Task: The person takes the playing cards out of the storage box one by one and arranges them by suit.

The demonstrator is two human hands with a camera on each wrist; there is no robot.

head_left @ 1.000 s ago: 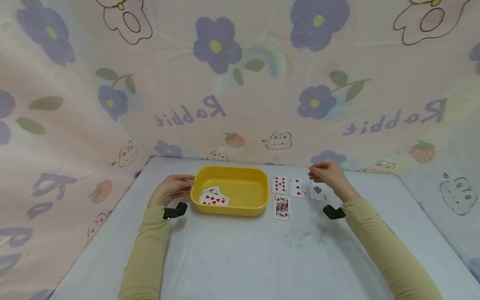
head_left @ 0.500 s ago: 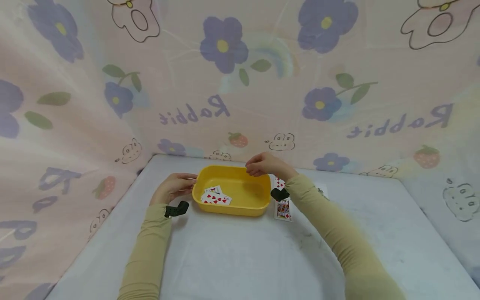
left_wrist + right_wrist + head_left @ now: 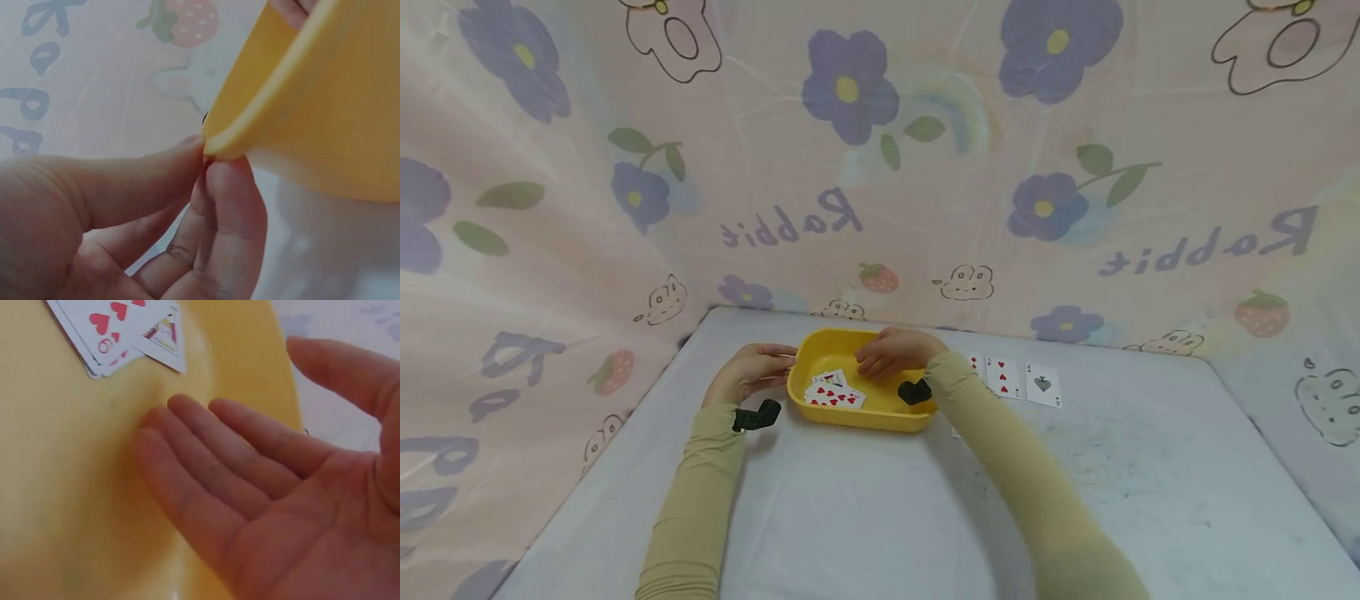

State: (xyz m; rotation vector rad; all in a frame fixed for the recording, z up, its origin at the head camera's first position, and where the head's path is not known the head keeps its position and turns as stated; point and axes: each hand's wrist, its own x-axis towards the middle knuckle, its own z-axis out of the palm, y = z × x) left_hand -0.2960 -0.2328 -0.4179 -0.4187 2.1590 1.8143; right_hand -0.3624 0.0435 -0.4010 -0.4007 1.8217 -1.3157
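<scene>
My left hand (image 3: pixel 752 371) pinches the rim at the left end of a yellow plastic basin (image 3: pixel 868 420). The left wrist view has the thumb on top of the basin's edge and a finger beneath it. Inside the basin, a small overlapping pile of playing cards (image 3: pixel 835 397) lies toward the left. My right hand (image 3: pixel 898 350) reaches over the right part of the basin. The right wrist view shows its fingers (image 3: pixel 206 469) straight and the palm bare, just short of the cards (image 3: pixel 106 325), among them a heart card and a face card.
Right of the basin, a three of hearts (image 3: pixel 1002 379) and an ace of spades (image 3: pixel 1043 385) lie face up on the white-covered table (image 3: pixel 835 517). A diamond card (image 3: pixel 974 363) is partly behind the right sleeve (image 3: pixel 1022 467). A patterned curtain (image 3: pixel 760 150) rises behind.
My right hand has moved left from over the ace of spades, across the basin's rim and down into the basin. My left hand has kept its grip on the rim.
</scene>
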